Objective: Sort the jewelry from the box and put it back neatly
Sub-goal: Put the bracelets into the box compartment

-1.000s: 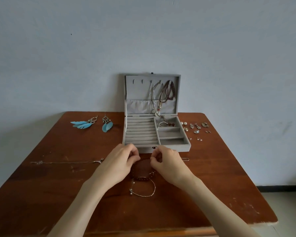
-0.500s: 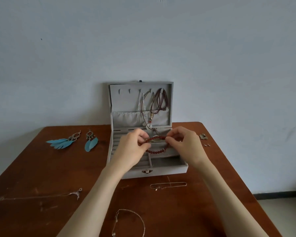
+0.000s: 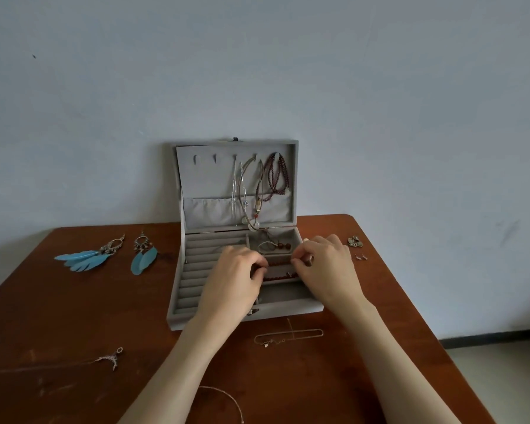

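An open grey jewelry box (image 3: 288,310) stands on the brown table (image 3: 74,316), its lid upright with several necklaces (image 3: 276,175) hung on hooks. A dark red bead bracelet (image 3: 278,264) is stretched flat inside the middle right compartment. My left hand (image 3: 233,280) pinches its left end and my right hand (image 3: 325,267) pinches its right end, both low over the box. Another bracelet with red beads (image 3: 273,246) lies in the rear right compartment. The front right compartment holds nothing.
Two blue feather earrings (image 3: 83,258) (image 3: 143,255) lie at the left. A thin chain bracelet (image 3: 288,336) lies in front of the box, a silver chain (image 3: 110,358) at front left, a wire bangle (image 3: 227,399) near the front edge, small earrings (image 3: 355,241) at right.
Both hands lifted the red bead bracelet from the table in front of the box, carried it over the box and lowered it into the middle right compartment. The camera view also shifted.
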Action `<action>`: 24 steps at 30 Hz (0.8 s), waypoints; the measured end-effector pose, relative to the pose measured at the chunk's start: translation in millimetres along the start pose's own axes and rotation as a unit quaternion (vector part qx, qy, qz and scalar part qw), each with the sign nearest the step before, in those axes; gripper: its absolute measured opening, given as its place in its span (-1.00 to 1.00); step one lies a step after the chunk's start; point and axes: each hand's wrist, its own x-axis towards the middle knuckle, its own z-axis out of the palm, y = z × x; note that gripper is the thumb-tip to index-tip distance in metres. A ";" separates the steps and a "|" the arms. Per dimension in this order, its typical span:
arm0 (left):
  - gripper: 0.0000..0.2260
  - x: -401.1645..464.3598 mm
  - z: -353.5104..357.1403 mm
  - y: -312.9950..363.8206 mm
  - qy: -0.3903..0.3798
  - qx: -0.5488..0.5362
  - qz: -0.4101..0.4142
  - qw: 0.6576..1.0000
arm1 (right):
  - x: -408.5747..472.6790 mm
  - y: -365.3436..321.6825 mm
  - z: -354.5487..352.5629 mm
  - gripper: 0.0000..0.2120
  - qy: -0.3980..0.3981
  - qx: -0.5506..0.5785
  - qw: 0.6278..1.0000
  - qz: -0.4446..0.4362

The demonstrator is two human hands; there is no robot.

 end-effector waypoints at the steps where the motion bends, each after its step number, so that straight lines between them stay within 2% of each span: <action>1: -0.85 -0.9 0.5 -0.4 -0.003 0.003 0.004 1.000 | -0.3 -0.2 1.8 -0.87 -0.006 -0.009 1.000 -0.001; 4: -0.86 -3.4 -3.1 -1.3 0.001 -0.011 0.007 1.000 | -0.9 -0.3 6.9 -0.83 0.000 -0.028 1.000 -0.006; 7: -0.85 -6.8 -18.5 1.7 0.002 -0.041 0.004 0.999 | -3.5 -3.9 7.0 -0.83 0.043 -0.019 0.999 -0.010; 12: -0.85 -36.7 -61.8 4.5 -0.095 -0.121 -0.014 0.988 | -22.1 -31.9 -5.6 -0.86 0.114 0.043 0.990 -0.075; 14: -0.87 -56.2 -74.2 1.9 -0.127 -0.126 -0.019 0.984 | -38.5 -44.6 -9.5 -0.88 0.090 0.081 0.988 -0.092; 19: -0.87 -96.5 -86.3 -14.5 -0.234 -0.079 -0.058 0.967 | -91.7 -61.7 -1.9 -0.90 -0.045 0.164 0.983 -0.064; 21: -0.86 -105.2 -83.9 -17.5 -0.250 -0.069 -0.061 0.964 | -105.5 -64.0 2.8 -0.90 -0.078 0.165 0.982 -0.054; 24: -0.94 -108.5 -81.6 -14.5 -0.247 -0.063 -0.062 0.965 | -114.5 -64.3 7.2 -0.90 -0.091 0.145 0.982 -0.084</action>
